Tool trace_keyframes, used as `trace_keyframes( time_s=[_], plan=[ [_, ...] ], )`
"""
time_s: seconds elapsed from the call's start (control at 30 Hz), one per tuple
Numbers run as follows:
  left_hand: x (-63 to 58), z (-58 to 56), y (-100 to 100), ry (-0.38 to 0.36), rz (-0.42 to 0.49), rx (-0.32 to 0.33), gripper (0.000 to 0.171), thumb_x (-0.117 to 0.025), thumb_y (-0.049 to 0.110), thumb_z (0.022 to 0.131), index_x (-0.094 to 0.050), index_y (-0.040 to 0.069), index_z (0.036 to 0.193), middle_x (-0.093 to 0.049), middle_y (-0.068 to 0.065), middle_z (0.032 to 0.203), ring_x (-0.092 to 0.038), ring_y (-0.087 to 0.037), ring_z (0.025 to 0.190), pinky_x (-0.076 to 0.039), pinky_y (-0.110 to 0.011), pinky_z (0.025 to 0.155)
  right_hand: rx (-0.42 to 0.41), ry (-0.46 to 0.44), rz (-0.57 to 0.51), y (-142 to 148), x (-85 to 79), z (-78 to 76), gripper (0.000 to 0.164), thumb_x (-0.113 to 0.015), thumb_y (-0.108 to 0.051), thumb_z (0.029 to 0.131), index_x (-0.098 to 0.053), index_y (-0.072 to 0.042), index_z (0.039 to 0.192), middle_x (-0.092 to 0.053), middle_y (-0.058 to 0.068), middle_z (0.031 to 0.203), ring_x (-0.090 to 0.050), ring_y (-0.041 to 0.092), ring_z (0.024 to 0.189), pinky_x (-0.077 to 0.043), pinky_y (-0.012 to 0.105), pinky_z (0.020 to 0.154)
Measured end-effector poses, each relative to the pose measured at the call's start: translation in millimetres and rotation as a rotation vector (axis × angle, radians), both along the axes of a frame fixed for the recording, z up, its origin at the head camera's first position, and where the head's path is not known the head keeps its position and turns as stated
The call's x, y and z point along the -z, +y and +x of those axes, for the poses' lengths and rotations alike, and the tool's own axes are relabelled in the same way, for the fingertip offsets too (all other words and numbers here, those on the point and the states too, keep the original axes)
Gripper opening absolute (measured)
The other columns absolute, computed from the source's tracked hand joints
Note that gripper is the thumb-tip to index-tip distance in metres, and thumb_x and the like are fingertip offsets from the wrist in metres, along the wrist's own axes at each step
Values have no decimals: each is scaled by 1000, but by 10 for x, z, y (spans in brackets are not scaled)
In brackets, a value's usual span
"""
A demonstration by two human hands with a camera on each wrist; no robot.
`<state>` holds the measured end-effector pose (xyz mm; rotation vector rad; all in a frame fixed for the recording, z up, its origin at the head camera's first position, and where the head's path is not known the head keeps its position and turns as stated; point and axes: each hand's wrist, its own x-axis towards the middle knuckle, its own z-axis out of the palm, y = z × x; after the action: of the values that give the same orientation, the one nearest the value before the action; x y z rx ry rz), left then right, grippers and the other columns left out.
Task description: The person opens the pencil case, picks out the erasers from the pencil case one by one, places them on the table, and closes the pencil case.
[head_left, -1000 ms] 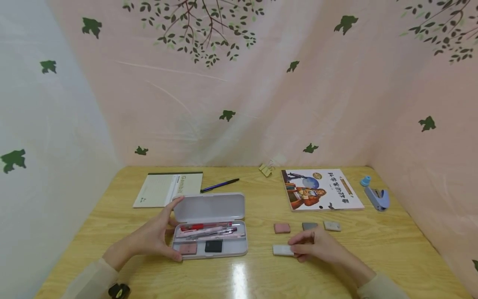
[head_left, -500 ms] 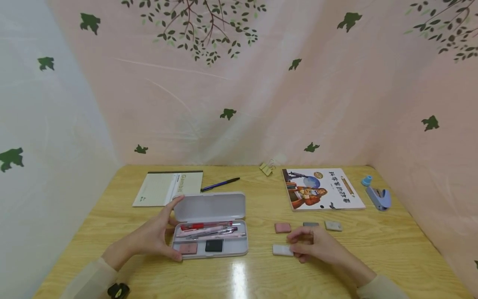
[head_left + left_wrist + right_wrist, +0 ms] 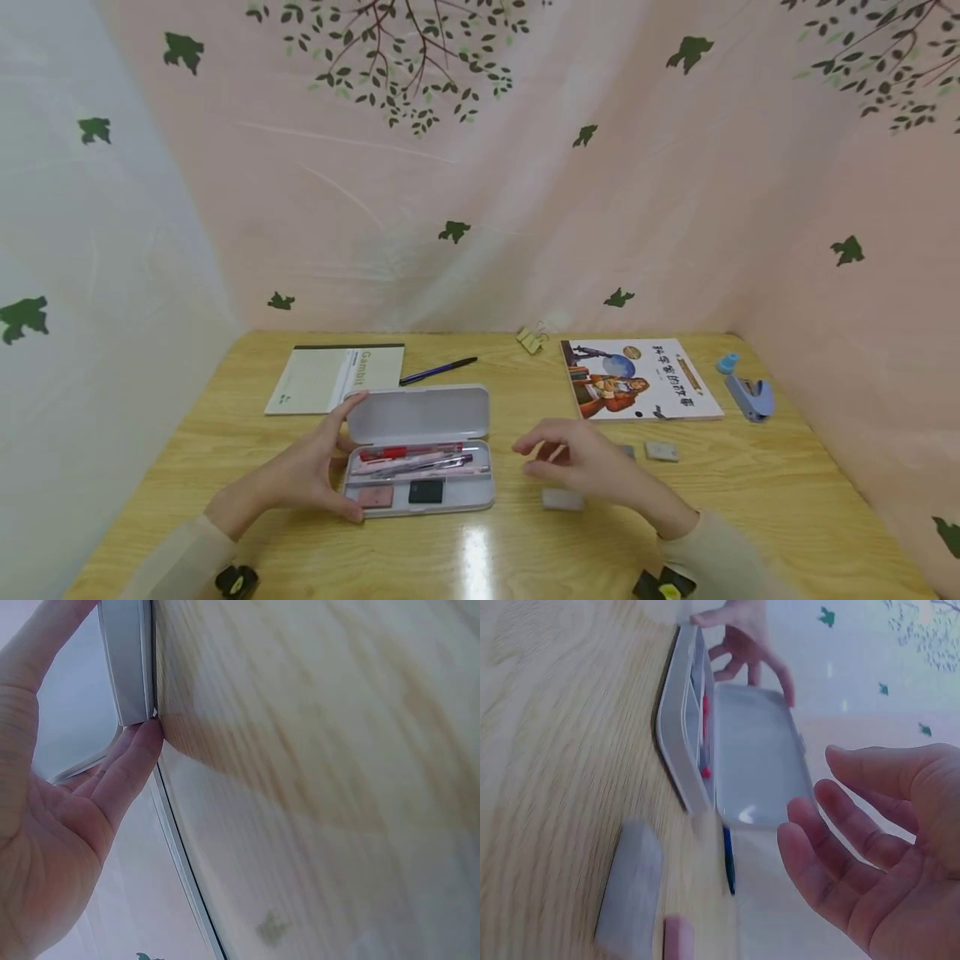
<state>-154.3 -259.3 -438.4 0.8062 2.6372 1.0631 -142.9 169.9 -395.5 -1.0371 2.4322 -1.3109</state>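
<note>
An open pencil case (image 3: 420, 511) lies on the table, its lid (image 3: 418, 414) tilted up at the back. Inside are several pens (image 3: 416, 465), a pink eraser (image 3: 376, 497) and a black eraser (image 3: 426, 492). My left hand (image 3: 318, 467) grips the case's left end, thumb at the front corner and index finger on the lid's edge. My right hand (image 3: 588, 462) hovers right of the case, fingers loosely bent and holding nothing. Just below it lies a white eraser (image 3: 562, 500). Another pink eraser (image 3: 679, 937) shows in the right wrist view, hidden behind the hand in the head view.
A grey eraser (image 3: 628, 452), partly covered, and a beige eraser (image 3: 662, 451) lie right of the hand. Farther back are a notepad (image 3: 307, 379), a blue pen (image 3: 438, 371), a yellow binder clip (image 3: 532, 339), a picture book (image 3: 641, 379), a light blue cap-like piece (image 3: 727, 363) and a blue stapler (image 3: 750, 398).
My right hand has let go of the white eraser and moved up and left, now covering the loose pink eraser. The white eraser stays on the table. My left hand has not moved.
</note>
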Motion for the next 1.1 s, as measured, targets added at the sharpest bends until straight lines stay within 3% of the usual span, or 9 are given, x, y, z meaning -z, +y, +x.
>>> trace_keyframes(
  time_s=[0.2, 0.43, 0.7, 0.87, 0.97, 1.1],
  plan=[
    [-10, 10, 7, -19, -5, -10, 144, -97, 49, 60, 3, 27, 163, -43, -18, 144, -66, -19, 109, -54, -47, 96, -60, 47, 113, -475, 35, -28, 23, -70, -13, 97, -73, -8, 119, -71, 6, 111, -64, 5, 89, -57, 23, 74],
    [22, 14, -4, -29, 27, -3, 144, -97, 47, 61, 4, 27, 163, -32, -22, 151, -65, -23, 111, -54, -47, 96, -110, 346, 362, -978, 231, -52, 22, -73, -16, 94, -77, -15, 115, -72, -4, 111, -65, 5, 96, -52, 18, 81],
    [43, 43, 12, -20, 21, -2, 144, -96, 50, 60, 4, 29, 162, -31, -21, 153, -66, -22, 111, -53, -48, 97, -88, 412, 406, -1176, 365, -16, 17, -78, -19, 91, -80, -19, 108, -73, -8, 107, -65, 4, 95, -52, 21, 84],
    [17, 35, 14, -8, 18, 2, 145, -96, 51, 61, 4, 27, 163, -42, -22, 144, -67, -23, 109, -53, -48, 97, -70, 467, 417, -1203, 371, 5, 17, -81, -25, 88, -81, -21, 104, -73, -10, 103, -63, 4, 91, -48, 21, 83],
    [6, 25, 16, -5, 20, 4, 145, -96, 50, 60, 3, 23, 163, -44, -21, 142, -67, -23, 109, -54, -48, 96, -62, 477, 413, -1224, 369, 18, 17, -82, -24, 87, -81, -21, 104, -75, -11, 99, -64, 1, 87, -47, 20, 83],
    [0, 16, 16, -12, 18, 3, 144, -96, 50, 61, 3, 25, 163, -39, -21, 146, -66, -24, 110, -54, -47, 96, -48, 446, 410, -1258, 362, 27, 19, -82, -19, 87, -81, -20, 106, -75, -12, 99, -65, 0, 89, -49, 22, 85]
  ],
)
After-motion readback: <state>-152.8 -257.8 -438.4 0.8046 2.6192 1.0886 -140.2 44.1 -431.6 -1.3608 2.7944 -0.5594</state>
